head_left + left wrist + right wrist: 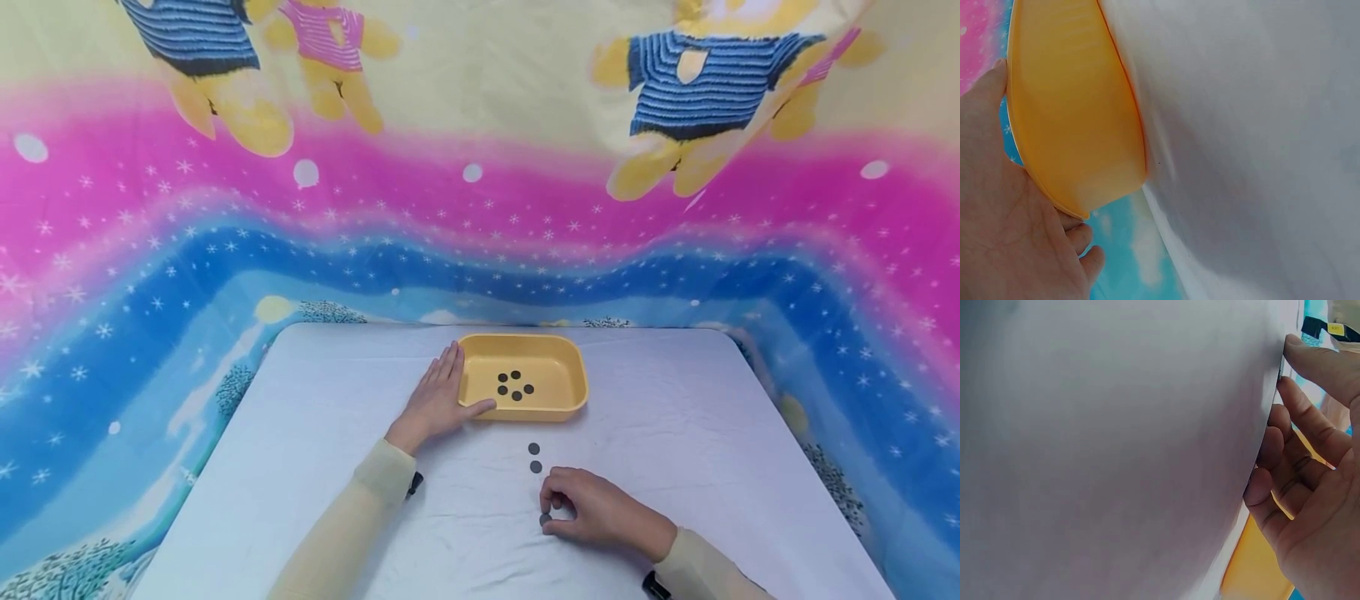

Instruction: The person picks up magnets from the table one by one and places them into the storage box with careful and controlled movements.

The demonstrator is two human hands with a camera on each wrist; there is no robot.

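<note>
In the head view, my left hand (437, 398) rests against the left end of a yellow rectangular tray (525, 414), fingers along the end and thumb across the front rim. The left wrist view shows that palm beside the tray's wall (1079, 112). Several small dark round discs lie on the tray floor, one of them a disc (516, 396) near the front. My right hand (596, 508) pinches another dark disc (545, 518) between thumb and index finger, low at the white cloth. From the right wrist, that disc (1282, 367) appears edge-on as a thin dark sliver.
Between tray and right hand, two loose dark discs, a farther one (534, 448) and a nearer one (536, 467), lie on the white-covered table (300, 467). A patterned cloth (465, 225) surrounds the table at the back and sides.
</note>
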